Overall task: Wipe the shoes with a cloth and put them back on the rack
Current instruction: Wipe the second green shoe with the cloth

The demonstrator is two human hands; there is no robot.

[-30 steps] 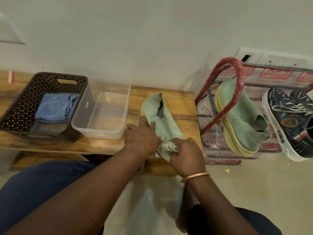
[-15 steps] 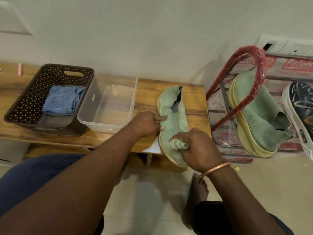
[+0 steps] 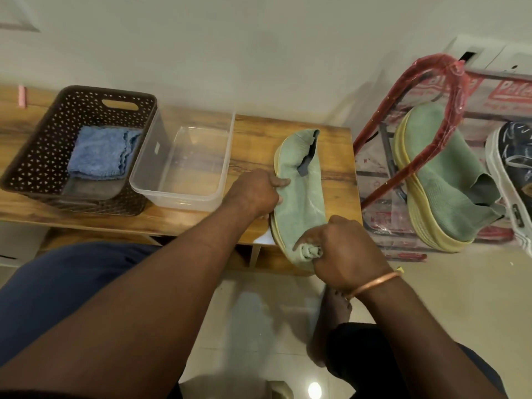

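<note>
Lying at the right end of the wooden table [image 3: 201, 223], the green shoe [image 3: 299, 197] pointed its toe over the near edge, with its yellow sole showing along the left side. The left hand [image 3: 253, 191] gripped the shoe at mid-length, fingers curled about its left edge and one digit lying across the upper. The right hand [image 3: 342, 257] was closed round a small bunched greenish cloth [image 3: 309, 251], which was pressed against the toe of the shoe. A copper-coloured bangle [image 3: 374, 283] sat on the right wrist. A clear plastic container [image 3: 184, 168] stood on the table left of the shoe, just beside a brown perforated basket [image 3: 43, 156] holding a folded blue cloth [image 3: 100, 156]. The rack [image 3: 426, 79] stood to the right of the table, its red frame wrapped in plastic. A second green shoe [image 3: 443, 180] leaned on it, with a dark patterned shoe [image 3: 515, 156] beside that at the frame's edge.
</note>
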